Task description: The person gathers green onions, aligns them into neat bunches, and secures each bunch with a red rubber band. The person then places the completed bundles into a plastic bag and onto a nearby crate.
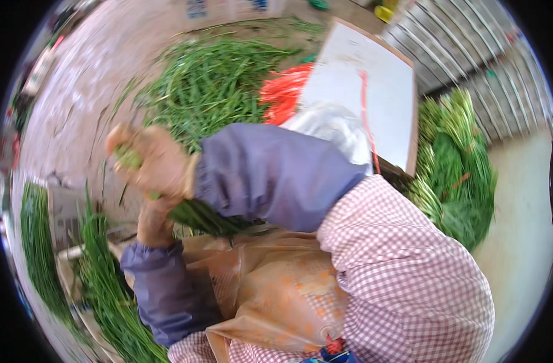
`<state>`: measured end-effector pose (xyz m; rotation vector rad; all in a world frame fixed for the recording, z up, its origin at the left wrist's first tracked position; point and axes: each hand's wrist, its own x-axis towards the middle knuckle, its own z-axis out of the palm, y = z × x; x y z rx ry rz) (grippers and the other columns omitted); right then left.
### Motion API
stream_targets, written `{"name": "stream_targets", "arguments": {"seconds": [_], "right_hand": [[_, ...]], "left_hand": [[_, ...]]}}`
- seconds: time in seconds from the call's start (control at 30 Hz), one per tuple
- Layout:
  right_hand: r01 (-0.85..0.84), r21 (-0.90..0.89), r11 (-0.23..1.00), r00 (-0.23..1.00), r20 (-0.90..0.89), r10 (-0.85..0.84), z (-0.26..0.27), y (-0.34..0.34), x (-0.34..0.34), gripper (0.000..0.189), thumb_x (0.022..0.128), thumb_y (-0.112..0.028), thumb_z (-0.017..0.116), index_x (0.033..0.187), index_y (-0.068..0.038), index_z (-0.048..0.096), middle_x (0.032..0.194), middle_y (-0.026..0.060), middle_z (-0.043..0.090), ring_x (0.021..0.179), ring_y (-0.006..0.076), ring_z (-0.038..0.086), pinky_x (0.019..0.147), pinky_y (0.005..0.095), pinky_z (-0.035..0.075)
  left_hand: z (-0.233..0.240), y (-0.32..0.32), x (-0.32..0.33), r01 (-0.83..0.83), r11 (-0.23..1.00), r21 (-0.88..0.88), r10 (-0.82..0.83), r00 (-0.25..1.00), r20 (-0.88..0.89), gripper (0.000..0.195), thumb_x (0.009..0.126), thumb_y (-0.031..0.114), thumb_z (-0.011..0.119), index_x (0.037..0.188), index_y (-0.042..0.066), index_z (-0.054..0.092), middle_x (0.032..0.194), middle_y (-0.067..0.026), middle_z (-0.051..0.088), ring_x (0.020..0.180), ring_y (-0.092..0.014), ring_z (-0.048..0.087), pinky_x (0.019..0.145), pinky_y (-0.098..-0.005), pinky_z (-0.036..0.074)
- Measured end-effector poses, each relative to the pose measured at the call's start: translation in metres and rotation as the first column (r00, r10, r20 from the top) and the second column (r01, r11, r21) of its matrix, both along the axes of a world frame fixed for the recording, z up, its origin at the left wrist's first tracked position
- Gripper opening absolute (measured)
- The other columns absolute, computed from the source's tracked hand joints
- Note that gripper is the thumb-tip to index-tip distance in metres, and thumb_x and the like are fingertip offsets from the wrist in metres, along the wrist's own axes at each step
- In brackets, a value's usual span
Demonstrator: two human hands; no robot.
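My right hand [147, 156] reaches across to the left, blurred by motion, with pale green stalk ends [129, 157] held in its fingers. Just below it, my left hand [156, 222] is closed around a bunch of long green leaves [208, 218], which look like garlic chives. The leaves trail to the right under my purple oversleeve [276, 177]. Overlapping hands hide much of the bunch. Left of my left forearm lie more long chives [106, 272].
A heap of loose green leaves [213, 86] covers the floor ahead. Red plastic strips [285, 93] lie beside a white-topped board [349, 59] with a clear plastic bag [333, 125]. Tied bundles [462, 177] stand at right, near stacked grey crates [449, 36]. Another bundle [40, 245] lies far left.
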<state>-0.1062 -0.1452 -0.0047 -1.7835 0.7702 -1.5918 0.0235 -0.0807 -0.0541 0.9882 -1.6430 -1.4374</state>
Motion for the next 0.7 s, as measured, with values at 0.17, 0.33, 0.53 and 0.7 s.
{"name": "stream_targets", "arguments": {"seconds": [0.17, 0.33, 0.53, 0.7], "right_hand": [[0.022, -0.032, 0.999, 0.999, 0.042, -0.021, -0.006, -0.005, 0.004, 0.03, 0.074, -0.012, 0.069, 0.101, -0.017, 0.056, 0.076, 0.0104, 0.062, 0.069, 0.0361, 0.064, 0.064, 0.0429, 0.052], [-0.058, 0.129, 0.99, 0.952, 0.305, 0.016, -0.004, -0.017, -0.024, 0.025, 0.072, -0.012, 0.07, 0.094, -0.016, 0.057, 0.084, 0.0069, 0.065, 0.079, 0.0325, 0.066, 0.071, 0.0416, 0.054], [-0.318, 0.179, 0.931, 0.879, 0.423, 0.219, 0.112, -0.039, -0.07, 0.026, 0.072, -0.011, 0.072, 0.095, -0.012, 0.06, 0.082, 0.0063, 0.066, 0.073, 0.0275, 0.066, 0.066, 0.0385, 0.055], [-0.16, 0.328, 0.931, 0.977, -0.084, 0.198, 0.213, -0.007, -0.263, 0.027, 0.073, -0.01, 0.073, 0.098, -0.01, 0.062, 0.08, 0.0075, 0.066, 0.072, 0.0261, 0.067, 0.065, 0.0371, 0.055]], "left_hand": [[-0.024, 0.007, 0.001, -0.041, 0.848, 0.529, 0.329, 0.823, -0.464, 0.058, 0.083, 0.006, 0.066, 0.138, 0.0, 0.05, 0.127, -0.0137, 0.063, 0.117, -0.026, 0.063, 0.093, -0.0372, 0.054], [0.056, 0.014, -0.058, -0.071, 0.921, 0.382, 0.192, 0.938, -0.288, 0.071, 0.076, 0.019, 0.078, 0.138, 0.002, 0.048, 0.121, -0.0096, 0.063, 0.107, -0.023, 0.065, 0.089, -0.035, 0.055], [0.159, -0.004, -0.049, -0.047, 0.999, 0.02, 0.045, 0.995, 0.087, 0.073, 0.068, 0.022, 0.087, 0.131, 0.004, 0.055, 0.108, -0.0064, 0.067, 0.094, -0.018, 0.066, 0.083, -0.0322, 0.055], [0.184, -0.054, -0.184, 0.188, 0.962, -0.199, -0.199, 0.979, -0.035, 0.056, 0.07, 0.022, 0.088, 0.118, 0.003, 0.065, 0.102, -0.0076, 0.071, 0.088, -0.015, 0.068, 0.079, -0.0313, 0.056]]}}
